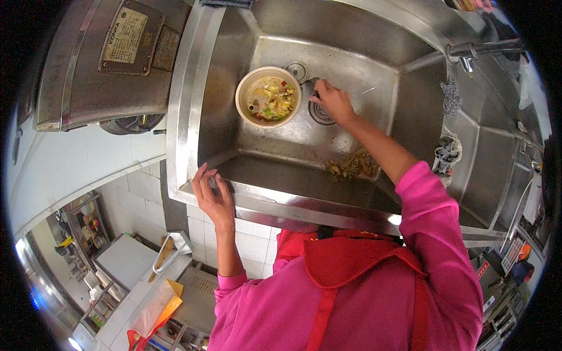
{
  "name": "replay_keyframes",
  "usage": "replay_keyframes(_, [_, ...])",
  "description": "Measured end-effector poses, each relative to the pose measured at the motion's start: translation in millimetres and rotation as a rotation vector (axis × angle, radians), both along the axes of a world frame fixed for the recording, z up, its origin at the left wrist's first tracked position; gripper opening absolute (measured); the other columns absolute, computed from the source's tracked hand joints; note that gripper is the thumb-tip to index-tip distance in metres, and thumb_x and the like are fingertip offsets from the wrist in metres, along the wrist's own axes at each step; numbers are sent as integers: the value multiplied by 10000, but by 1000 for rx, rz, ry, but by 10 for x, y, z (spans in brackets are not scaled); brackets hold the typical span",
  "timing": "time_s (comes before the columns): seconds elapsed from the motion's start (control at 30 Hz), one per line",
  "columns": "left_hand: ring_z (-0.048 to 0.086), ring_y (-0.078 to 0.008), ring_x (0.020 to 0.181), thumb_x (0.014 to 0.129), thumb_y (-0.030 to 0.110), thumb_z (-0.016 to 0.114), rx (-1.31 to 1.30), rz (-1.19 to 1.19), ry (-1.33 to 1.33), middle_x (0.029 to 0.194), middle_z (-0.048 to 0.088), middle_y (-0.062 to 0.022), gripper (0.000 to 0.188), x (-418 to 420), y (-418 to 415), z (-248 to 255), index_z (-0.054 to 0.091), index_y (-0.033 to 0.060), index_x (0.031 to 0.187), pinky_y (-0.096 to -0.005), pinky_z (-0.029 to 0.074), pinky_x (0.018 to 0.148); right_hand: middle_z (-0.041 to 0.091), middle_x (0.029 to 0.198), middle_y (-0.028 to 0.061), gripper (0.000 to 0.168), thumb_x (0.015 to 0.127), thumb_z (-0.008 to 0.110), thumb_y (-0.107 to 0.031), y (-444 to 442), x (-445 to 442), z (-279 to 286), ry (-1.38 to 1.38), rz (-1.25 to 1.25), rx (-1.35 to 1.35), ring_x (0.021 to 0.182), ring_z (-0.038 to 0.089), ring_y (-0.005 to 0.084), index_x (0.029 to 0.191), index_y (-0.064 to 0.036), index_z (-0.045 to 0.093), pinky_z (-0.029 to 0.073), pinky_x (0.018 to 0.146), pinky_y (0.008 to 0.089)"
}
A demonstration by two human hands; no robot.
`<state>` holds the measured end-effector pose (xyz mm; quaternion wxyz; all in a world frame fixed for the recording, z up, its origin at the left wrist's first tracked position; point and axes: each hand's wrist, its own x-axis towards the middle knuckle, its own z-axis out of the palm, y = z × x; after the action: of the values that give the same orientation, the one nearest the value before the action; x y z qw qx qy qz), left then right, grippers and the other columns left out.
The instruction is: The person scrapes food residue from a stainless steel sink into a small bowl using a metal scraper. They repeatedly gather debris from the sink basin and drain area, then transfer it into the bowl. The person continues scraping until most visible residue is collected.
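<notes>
My right hand [334,102] reaches down into a stainless steel sink [364,57], its fingers curled at the rim of a round ringed drain strainer [322,113]. A small dark bit shows by the fingertips; whether they grip it or the strainer is unclear. Just left of that hand sits a cream plastic basin [240,98] with a perforated bottom, holding wet food scraps [279,98]. Behind the basin's right side lies a round metal drain fitting [297,71]. My left hand [214,197] rests on the sink's front rim near the left corner, holding nothing, fingers slightly bent and apart.
Brown food scraps [353,164] lie in the sink's front right corner. A faucet [467,63] juts over the right divider, where a steel wool scrubber [451,97] and a wet cloth [447,151] lie. A metal appliance [92,87] stands to the left.
</notes>
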<state>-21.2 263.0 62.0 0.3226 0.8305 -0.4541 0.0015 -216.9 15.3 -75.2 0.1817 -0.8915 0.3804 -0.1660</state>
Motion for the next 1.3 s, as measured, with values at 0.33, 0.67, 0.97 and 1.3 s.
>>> replay_keyframes(0.33, [517, -257, 906, 774, 13, 506, -3, -13, -11, 1014, 520, -136, 101, -24, -17, 51, 532, 6, 871, -336, 401, 781, 518, 801, 176, 321, 719, 595, -176, 381, -242, 361, 102, 381, 198, 656, 559, 358, 884, -23, 366, 466, 547, 434])
replay_keyframes(0.67, [515, -257, 906, 783, 15, 502, -3, -25, -27, 1026, 514, -129, 96, -22, -13, 64, 529, 10, 875, -325, 411, 739, 551, 717, 197, 328, 696, 651, -158, 162, -649, 302, -155, -45, 320, 705, 536, 400, 842, -6, 399, 420, 589, 434])
replay_keyframes(0.97, [515, -256, 910, 782, 11, 502, -6, -18, -14, 1022, 515, -126, 96, 1, 12, 14, 530, 12, 874, -303, 422, 674, 529, 667, 228, 328, 724, 631, -171, -31, -534, 240, -41, -288, 278, 661, 532, 410, 824, 22, 385, 423, 546, 444])
replay_keyframes(1.3, [516, -249, 909, 782, 16, 504, 0, -16, -34, 1009, 520, -135, 83, -2, -5, 21, 528, 5, 861, -319, 416, 719, 561, 756, 194, 325, 750, 608, -209, -41, -488, -115, 136, -61, 221, 707, 549, 376, 846, -4, 376, 434, 576, 424])
